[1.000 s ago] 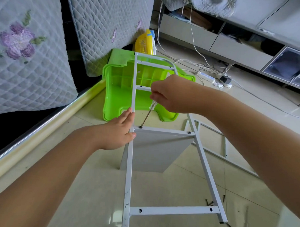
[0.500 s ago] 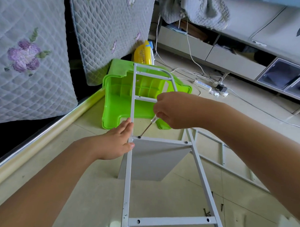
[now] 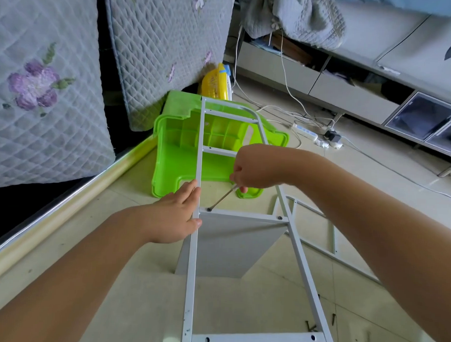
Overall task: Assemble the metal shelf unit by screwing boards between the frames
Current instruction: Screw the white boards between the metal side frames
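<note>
A white metal ladder frame [image 3: 192, 272] runs from the bottom centre up to the green stool. A grey board [image 3: 229, 245] hangs under its middle crossbar [image 3: 243, 217]. My right hand [image 3: 255, 166] grips a screwdriver [image 3: 222, 199] whose tip sits in a screw [image 3: 209, 210] at the crossbar's left end. My left hand [image 3: 174, 220] rests against the frame's left rail, fingers straight along it and thumb under the crossbar corner. A second screw [image 3: 279, 218] shows at the crossbar's right end.
A green plastic stool [image 3: 179, 154] lies on its side behind the frame. A second white frame [image 3: 317, 225] lies on the tiled floor to the right. Loose screws [image 3: 313, 327] lie at bottom right. Quilted cushions [image 3: 43, 87] stand left; power strip [image 3: 305, 131] and cables lie beyond.
The view has tilted upward, so the frame and both hands sit lower in the picture. My right hand stays on the screwdriver at the same screw, and my left hand stays on the rail.
</note>
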`<state>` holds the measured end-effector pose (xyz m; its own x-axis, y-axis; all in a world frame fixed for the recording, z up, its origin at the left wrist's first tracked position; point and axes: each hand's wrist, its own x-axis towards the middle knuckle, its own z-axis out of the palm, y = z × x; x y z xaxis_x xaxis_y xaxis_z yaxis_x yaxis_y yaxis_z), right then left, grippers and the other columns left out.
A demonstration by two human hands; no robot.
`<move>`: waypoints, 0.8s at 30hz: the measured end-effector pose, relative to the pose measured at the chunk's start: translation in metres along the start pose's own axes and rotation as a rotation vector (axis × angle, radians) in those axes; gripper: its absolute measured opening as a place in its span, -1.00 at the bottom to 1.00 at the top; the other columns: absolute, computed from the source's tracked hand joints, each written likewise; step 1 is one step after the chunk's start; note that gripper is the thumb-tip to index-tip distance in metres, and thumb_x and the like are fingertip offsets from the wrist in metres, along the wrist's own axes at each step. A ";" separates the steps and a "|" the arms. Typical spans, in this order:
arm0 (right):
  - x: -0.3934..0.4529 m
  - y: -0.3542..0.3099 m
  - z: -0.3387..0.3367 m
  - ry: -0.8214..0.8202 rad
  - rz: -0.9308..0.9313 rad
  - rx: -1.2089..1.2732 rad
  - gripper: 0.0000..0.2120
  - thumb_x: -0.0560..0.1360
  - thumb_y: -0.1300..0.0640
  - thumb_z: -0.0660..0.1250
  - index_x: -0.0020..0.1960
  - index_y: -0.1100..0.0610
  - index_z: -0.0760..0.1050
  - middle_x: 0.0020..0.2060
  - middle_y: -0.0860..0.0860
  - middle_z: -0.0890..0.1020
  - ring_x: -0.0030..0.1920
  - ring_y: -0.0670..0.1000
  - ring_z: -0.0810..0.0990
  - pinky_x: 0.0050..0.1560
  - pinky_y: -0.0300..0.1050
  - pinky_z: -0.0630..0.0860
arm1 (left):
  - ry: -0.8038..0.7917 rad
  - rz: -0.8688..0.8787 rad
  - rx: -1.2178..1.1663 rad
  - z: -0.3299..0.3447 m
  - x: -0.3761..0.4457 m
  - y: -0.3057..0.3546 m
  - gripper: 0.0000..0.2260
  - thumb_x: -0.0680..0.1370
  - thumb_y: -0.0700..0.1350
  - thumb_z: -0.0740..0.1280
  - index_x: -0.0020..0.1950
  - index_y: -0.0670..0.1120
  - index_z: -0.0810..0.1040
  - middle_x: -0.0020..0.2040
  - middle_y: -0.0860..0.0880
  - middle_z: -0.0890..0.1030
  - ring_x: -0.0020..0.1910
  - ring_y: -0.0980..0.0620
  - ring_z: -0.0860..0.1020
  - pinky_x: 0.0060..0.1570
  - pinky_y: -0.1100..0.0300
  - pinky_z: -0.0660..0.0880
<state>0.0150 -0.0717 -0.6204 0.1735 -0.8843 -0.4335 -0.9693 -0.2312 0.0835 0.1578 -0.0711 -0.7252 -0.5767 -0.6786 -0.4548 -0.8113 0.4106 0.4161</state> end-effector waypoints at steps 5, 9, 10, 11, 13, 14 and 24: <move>-0.010 -0.010 0.000 0.038 -0.062 -0.218 -0.77 0.58 0.06 0.08 0.02 0.19 0.41 -0.28 -0.01 0.34 -0.15 0.03 0.35 -0.41 -0.25 0.20 | -0.010 -0.026 0.030 -0.004 0.003 0.001 -0.42 0.66 -0.01 -0.03 0.49 -0.15 -0.34 0.45 0.01 -0.45 0.48 0.08 -0.31 0.41 0.24 -0.22; -0.010 -0.008 -0.006 0.119 -0.168 -0.235 -0.91 0.56 0.16 0.14 0.01 0.15 0.38 -0.31 -0.04 0.34 -0.21 -0.02 0.32 -0.42 -0.32 0.17 | -0.009 -0.051 0.059 -0.006 0.004 0.004 -0.43 0.66 -0.01 -0.04 0.50 -0.15 -0.33 0.46 -0.01 -0.43 0.49 0.05 -0.29 0.41 0.23 -0.20; -0.009 -0.007 -0.006 0.146 -0.187 -0.243 -0.86 0.56 0.17 0.15 0.02 0.19 0.44 -0.28 -0.01 0.40 -0.20 -0.02 0.34 -0.41 -0.28 0.19 | -0.008 -0.051 0.066 -0.006 0.004 0.004 -0.43 0.66 0.00 -0.04 0.50 -0.15 -0.33 0.46 -0.01 -0.43 0.49 0.05 -0.29 0.41 0.23 -0.21; -0.008 -0.006 -0.006 0.164 -0.199 -0.256 -0.83 0.56 0.16 0.16 0.03 0.23 0.47 -0.26 0.02 0.43 -0.18 -0.01 0.35 -0.39 -0.21 0.22 | -0.008 -0.052 0.074 -0.005 0.004 0.004 -0.43 0.66 -0.01 -0.04 0.50 -0.15 -0.33 0.46 -0.01 -0.43 0.48 0.05 -0.29 0.41 0.23 -0.21; -0.004 -0.006 -0.005 0.186 -0.212 -0.267 -0.80 0.58 0.14 0.15 -0.07 0.23 0.48 -0.36 -0.02 0.37 -0.18 0.02 0.35 -0.37 -0.14 0.21 | -0.005 -0.052 0.084 -0.005 0.004 0.003 -0.43 0.66 -0.01 -0.05 0.50 -0.16 -0.33 0.46 -0.02 -0.43 0.48 0.05 -0.30 0.41 0.23 -0.22; -0.002 -0.006 -0.004 0.190 -0.204 -0.264 -0.76 0.58 0.12 0.14 -0.20 0.21 0.44 -0.40 -0.03 0.32 -0.19 0.03 0.34 -0.39 -0.13 0.20 | -0.005 -0.051 0.086 -0.005 0.005 0.003 -0.43 0.66 -0.01 -0.05 0.50 -0.16 -0.33 0.46 -0.02 -0.43 0.48 0.05 -0.31 0.41 0.23 -0.22; 0.005 -0.007 -0.006 0.067 0.080 0.063 -0.74 0.52 0.28 0.13 -0.28 0.26 0.50 -0.63 -0.01 0.39 -0.61 -0.09 0.35 -0.63 -0.34 0.26 | 0.022 -0.054 0.091 -0.004 0.005 0.007 -0.44 0.66 -0.02 -0.06 0.49 -0.18 -0.34 0.47 -0.03 -0.42 0.49 0.04 -0.29 0.42 0.21 -0.21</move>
<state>0.0236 -0.0770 -0.6183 0.1039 -0.9247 -0.3663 -0.9893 -0.1341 0.0579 0.1499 -0.0743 -0.7217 -0.5307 -0.7138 -0.4570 -0.8470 0.4263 0.3177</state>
